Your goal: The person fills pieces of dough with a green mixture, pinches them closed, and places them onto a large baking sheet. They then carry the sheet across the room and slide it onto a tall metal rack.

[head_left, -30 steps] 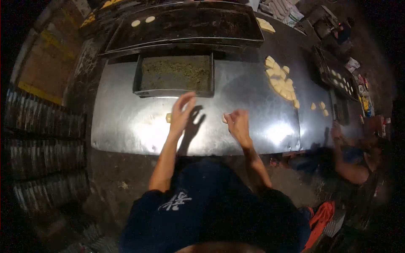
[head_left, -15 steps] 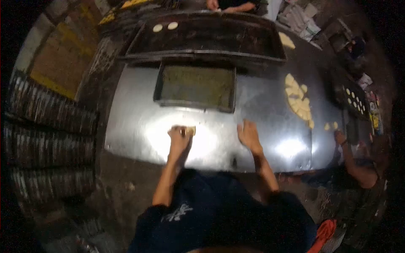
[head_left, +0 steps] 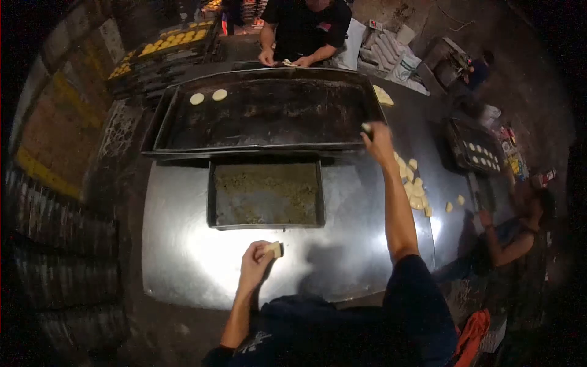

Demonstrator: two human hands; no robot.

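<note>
My left hand (head_left: 257, 264) holds a small pale piece of dough (head_left: 273, 249) just above the shiny metal table (head_left: 177, 257), in front of a rectangular tray of greenish crumbly filling (head_left: 266, 194). My right hand (head_left: 378, 139) is stretched far forward to the right rim of a large dark baking tray (head_left: 269, 113); its fingers are closed around something small that I cannot make out. Two round dough discs (head_left: 208, 96) lie in that tray's far left corner.
A pile of cut dough pieces (head_left: 413, 183) lies on the table's right side. A person in a black shirt (head_left: 306, 27) works at the far end. Another person (head_left: 513, 229) sits at the right beside a small tray of discs (head_left: 480, 153). Stacked trays fill the left.
My right hand left the table in front of me and reached forward to the big tray's right rim. My left hand lifted a dough piece off the table. The view tilted up.
</note>
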